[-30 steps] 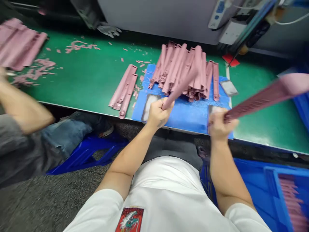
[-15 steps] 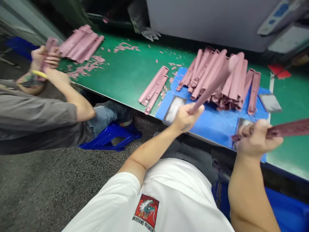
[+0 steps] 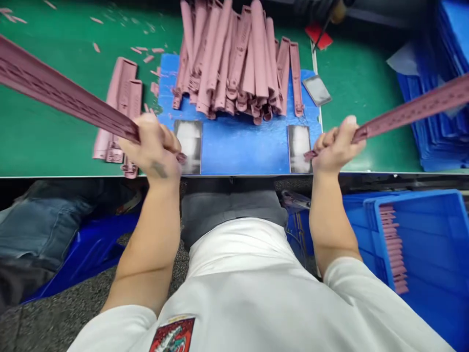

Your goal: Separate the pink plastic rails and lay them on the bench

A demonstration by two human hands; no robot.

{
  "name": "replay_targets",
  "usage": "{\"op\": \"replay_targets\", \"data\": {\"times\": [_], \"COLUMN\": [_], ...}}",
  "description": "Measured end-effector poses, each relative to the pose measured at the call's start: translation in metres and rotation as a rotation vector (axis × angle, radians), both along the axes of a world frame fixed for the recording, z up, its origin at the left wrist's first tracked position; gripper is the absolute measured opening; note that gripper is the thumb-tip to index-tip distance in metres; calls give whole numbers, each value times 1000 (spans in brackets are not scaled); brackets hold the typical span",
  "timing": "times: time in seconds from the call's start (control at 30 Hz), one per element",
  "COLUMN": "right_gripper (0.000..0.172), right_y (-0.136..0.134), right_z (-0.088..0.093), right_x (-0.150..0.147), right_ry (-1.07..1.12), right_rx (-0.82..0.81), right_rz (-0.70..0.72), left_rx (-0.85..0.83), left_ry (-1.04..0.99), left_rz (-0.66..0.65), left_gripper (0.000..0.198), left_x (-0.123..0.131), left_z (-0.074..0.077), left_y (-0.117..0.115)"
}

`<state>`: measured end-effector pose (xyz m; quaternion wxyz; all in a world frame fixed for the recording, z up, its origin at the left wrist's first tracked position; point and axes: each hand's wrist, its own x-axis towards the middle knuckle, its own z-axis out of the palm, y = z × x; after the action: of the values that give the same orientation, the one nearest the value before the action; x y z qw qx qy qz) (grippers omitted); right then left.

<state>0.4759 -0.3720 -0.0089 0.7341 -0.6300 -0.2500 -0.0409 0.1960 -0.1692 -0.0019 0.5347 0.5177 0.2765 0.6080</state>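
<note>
One pink strip (image 3: 66,92) fills the left hand (image 3: 156,149), fingers (image 3: 170,139) closed round it. The right hand (image 3: 336,149) grips a second strip (image 3: 414,109).

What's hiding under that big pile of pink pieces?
The pink pile lies on a blue mat, which shows along its front and sides. Whatever's directly beneath the pieces is covered, so I can't see it.
</note>
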Motion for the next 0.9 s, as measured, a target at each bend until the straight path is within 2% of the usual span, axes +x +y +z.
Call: {"op": "replay_targets", "data": {"times": [0.1,0.23,0.33,0.47,0.6,0.7,0.77,0.83,0.9], "right_gripper": [78,82,80,75,74,78,78,76,65], "right_y": [-2,1,-2,-7,-1,0,-11,-32,-56], "right_z": [-2,-4,-8,-11,-4,4,7,6,1], "right_x": [1,4,6,7,3,-4,-11,-19,-25], "right_ry": [-25,-41,-36,-88,-32,-16,38,137,260], "right_rx": [-37,43,40,101,32,85,27,-108,-223], "right_rz": [-18,-56,10,35,19,-17,43,130,194], "left_rx": [-15,-9,-8,43,29,58,5,-128,-291], "left_ry": [36,-19,49,51,96,30,71,154,200], "left_rz": [-46,42,-7,40,-52,14,-39,-166,-307], "left_gripper": [64,53,61,70,84,88,89,91,85], "left_x": [-2,-1,-3,-7,-6,-6,-16,-33,-53], "left_z": [1,1,-1,-9,-15,-10,-4,-1,-4], "left_y": [1,-1,-3,-1,8,8,-1,-14,-27]}}
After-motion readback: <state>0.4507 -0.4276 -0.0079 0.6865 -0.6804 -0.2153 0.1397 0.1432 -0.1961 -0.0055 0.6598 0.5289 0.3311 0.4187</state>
